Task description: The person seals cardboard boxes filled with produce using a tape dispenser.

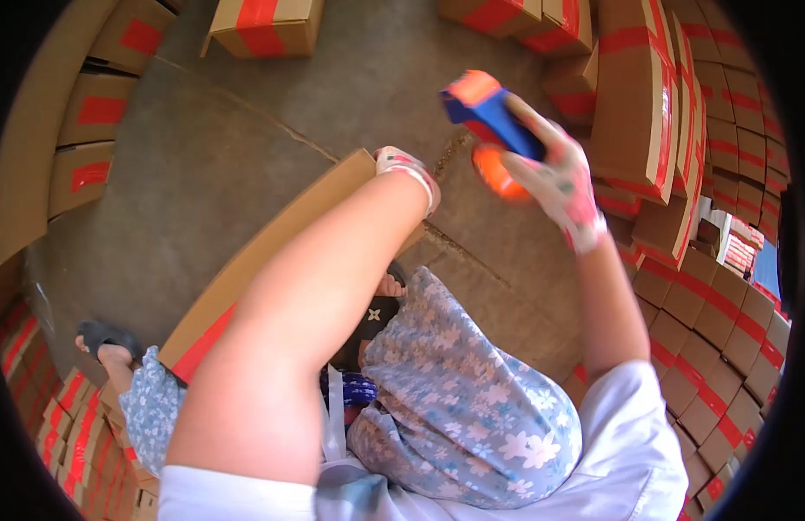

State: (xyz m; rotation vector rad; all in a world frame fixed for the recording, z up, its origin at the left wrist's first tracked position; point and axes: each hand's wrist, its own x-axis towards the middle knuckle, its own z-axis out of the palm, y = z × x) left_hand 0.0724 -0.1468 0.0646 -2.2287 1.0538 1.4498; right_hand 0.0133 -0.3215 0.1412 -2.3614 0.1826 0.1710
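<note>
My right hand (554, 178), in a patterned white glove, is closed around a blue and orange tape dispenser (498, 117) held above the floor at the upper right. An orange round part shows beneath it, slightly blurred. My left hand (405, 169), gloved too, is at the upper end of a long cardboard box (263, 243) that slants across my lap area. Its fingers are mostly hidden behind the wrist and the box edge. Red tape (202, 347) runs along the lower end of the box.
Stacked taped cartons (89, 130) line the left side, and more stacks (637, 113) stand at the right. Another carton (268, 26) rests on the concrete floor (220, 130) at the top. A sandaled foot (111, 343) shows at the lower left.
</note>
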